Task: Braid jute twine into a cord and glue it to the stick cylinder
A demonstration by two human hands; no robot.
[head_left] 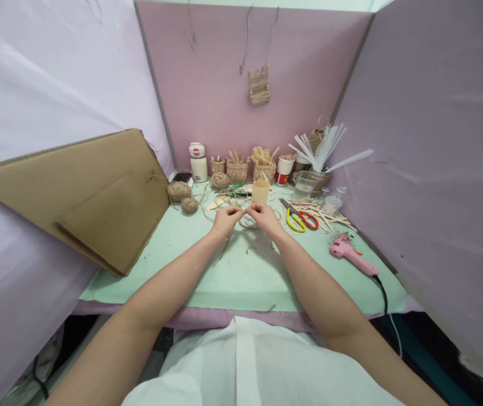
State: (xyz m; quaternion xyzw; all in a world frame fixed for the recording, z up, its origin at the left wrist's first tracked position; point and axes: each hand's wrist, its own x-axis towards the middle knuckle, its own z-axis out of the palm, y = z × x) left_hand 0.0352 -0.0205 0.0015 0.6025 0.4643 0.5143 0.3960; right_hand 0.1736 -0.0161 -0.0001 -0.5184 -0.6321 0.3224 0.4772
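Note:
My left hand (226, 219) and my right hand (264, 217) meet over the middle of the table, fingertips pinched close together. Strands of brown twine (247, 224) run at the fingers and hang below them, so both hands seem closed on the twine. Just behind my right hand stands a small pale wooden-stick piece (260, 192). More loose twine and sticks lie tangled behind the hands. To the right rest scissors (296, 219) with one yellow and one red handle.
Twine balls (179, 192) sit at the back left near a leaning cardboard sheet (110, 208). Stick-filled baskets (263, 170), a white jar (199, 168) and a cup of glue sticks (320, 163) line the back. A pink glue gun (354, 257) with a cord lies at right.

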